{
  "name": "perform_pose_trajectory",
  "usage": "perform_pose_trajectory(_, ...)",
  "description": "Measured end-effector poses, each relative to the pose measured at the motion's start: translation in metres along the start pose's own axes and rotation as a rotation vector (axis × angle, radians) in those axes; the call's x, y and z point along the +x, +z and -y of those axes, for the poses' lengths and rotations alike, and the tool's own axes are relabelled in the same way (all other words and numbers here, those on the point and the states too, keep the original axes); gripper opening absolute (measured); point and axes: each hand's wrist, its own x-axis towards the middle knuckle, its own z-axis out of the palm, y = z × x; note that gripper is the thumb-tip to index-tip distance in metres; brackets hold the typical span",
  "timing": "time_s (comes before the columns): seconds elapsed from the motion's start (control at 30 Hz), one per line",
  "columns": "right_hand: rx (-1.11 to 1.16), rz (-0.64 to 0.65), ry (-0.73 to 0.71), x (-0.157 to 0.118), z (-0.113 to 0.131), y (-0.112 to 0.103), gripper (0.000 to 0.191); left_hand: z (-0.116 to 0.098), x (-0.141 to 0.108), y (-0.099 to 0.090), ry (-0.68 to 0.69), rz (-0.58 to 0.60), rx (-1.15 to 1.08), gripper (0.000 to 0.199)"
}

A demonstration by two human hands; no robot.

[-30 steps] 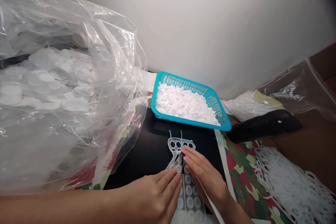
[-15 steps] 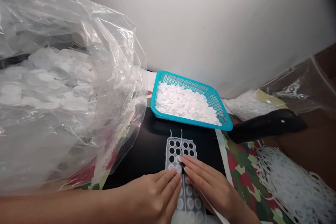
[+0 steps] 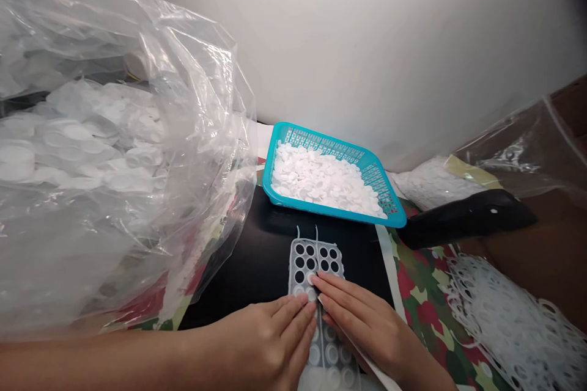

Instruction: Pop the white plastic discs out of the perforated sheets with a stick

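A translucent sheet of ring-shaped holes (image 3: 299, 263) lies in front of me, its upper holes showing black and its lower ones filled with pale discs. My left hand (image 3: 277, 333) rests across its left side, fingers stretched and fingertips down on the sheet. My right hand (image 3: 373, 317) is closed round a slim white stick-like tool (image 3: 373, 368), whose kind I cannot make out; its working end is mostly hidden by the fingers. The right fingertips touch a small white disc (image 3: 311, 278) in the third row. Both thumbs are out of sight.
A turquoise basket (image 3: 339, 216) of small white discs stands behind the sheet on a black board (image 3: 238, 269). At left is a large clear bag (image 3: 202, 134) of translucent pieces. On the right lie a black object (image 3: 477, 215) and a heap of translucent rings (image 3: 518, 317).
My right fingertips have shifted slightly left on the white disc, and the dark gap beneath them has shrunk. My left hand stays almost where it was.
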Motion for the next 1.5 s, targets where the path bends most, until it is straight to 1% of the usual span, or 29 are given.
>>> perform_pose_trajectory(0.4,0.008,0.043,0.012,-0.003,-0.002,-0.003,0.03,-0.001,-0.001,0.0,0.012,0.002,0.014,0.035)
perform_pose_trajectory(0.6,-0.032,0.064,0.023,-0.007,-0.002,-0.001,0.028,0.0,0.0,-0.001,0.013,0.007,0.025,0.034)
perform_pose_trajectory(0.77,-0.143,-0.001,0.018,-0.003,0.0,0.008,0.02,0.0,0.001,0.0,0.009,0.004,0.018,0.035)
perform_pose_trajectory(0.87,-0.183,-0.062,0.04,0.0,0.002,0.012,0.019,0.001,0.001,0.0,0.014,0.013,0.019,0.035)
perform_pose_trajectory(1.07,-0.135,-0.161,0.121,-0.002,0.003,0.016,0.026,0.001,0.001,-0.001,0.032,0.017,0.022,0.035)
perform_pose_trajectory(1.27,-0.108,-0.196,0.182,-0.005,0.003,0.023,0.031,0.001,0.001,-0.002,0.042,0.014,0.037,0.035)
perform_pose_trajectory(1.43,-0.154,-0.253,0.215,-0.003,0.005,0.025,0.026,0.0,0.0,0.0,0.04,0.04,0.037,0.035)
perform_pose_trajectory(1.5,-0.159,-0.26,0.197,0.0,0.004,0.024,0.024,0.0,0.0,0.0,0.035,0.05,0.031,0.035)
